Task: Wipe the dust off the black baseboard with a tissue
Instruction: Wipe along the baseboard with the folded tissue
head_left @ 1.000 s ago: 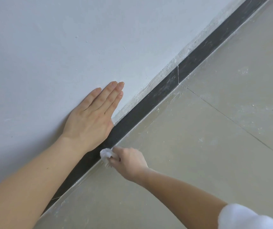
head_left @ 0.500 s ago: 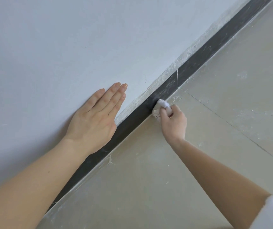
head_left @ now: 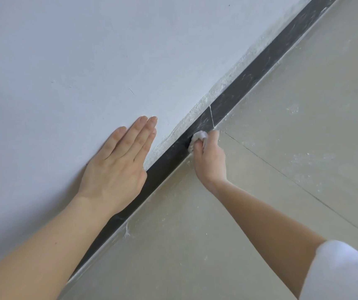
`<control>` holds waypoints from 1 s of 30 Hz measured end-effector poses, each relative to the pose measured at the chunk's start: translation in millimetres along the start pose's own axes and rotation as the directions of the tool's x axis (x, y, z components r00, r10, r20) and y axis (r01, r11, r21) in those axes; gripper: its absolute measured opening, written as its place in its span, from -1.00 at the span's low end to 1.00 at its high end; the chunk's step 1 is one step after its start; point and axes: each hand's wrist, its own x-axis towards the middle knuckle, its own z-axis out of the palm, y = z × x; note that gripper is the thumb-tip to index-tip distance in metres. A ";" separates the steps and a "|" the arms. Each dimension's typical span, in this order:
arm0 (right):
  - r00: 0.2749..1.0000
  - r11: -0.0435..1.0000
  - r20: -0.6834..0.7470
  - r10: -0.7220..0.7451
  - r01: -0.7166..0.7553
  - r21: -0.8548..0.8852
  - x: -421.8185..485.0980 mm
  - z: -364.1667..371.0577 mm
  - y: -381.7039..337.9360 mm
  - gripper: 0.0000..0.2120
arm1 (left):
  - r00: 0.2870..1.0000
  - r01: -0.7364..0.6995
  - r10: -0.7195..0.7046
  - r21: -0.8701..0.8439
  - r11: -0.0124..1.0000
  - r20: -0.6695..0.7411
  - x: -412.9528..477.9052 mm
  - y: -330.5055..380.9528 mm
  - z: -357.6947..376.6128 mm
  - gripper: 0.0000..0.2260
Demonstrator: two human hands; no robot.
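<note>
The black baseboard [head_left: 249, 76] runs diagonally from lower left to upper right between wall and floor, with pale dust streaks on its far stretch. A thin white seam crosses it near the middle. My right hand [head_left: 209, 158] grips a crumpled white tissue [head_left: 198, 137] and holds it against the baseboard just left of that seam. My left hand [head_left: 117, 167] lies flat on the white wall above the baseboard, fingers straight and together.
The white wall [head_left: 87, 50] fills the upper left, with rough plaster along its bottom edge. Beige floor tiles [head_left: 292, 159] carry white dust specks and a dark grout line. A clump of dust [head_left: 127, 231] sits at the baseboard's foot. My white sleeve [head_left: 342, 271] shows at bottom right.
My right hand has slid the tissue along the baseboard from beside my left wrist up to near the seam. My left hand has stayed flat on the wall.
</note>
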 end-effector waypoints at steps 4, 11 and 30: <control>0.990 0.994 -0.095 0.105 -0.105 0.010 31.0 -22.1 2.7 -0.91 | 1.000 0.009 -0.009 -0.009 1.000 0.006 0.0 -0.5 -0.2 -0.42; 0.984 0.978 -0.083 0.158 -0.145 0.147 -14.7 -23.3 -9.3 -0.86 | 1.000 0.009 -0.009 -0.016 1.000 -0.004 -0.6 0.7 1.3 -0.42; 0.977 0.940 0.058 -0.206 0.214 -0.268 26.6 -35.6 -7.6 -0.93 | 1.000 0.007 -0.007 0.005 1.000 -0.008 -0.6 0.4 3.3 -0.43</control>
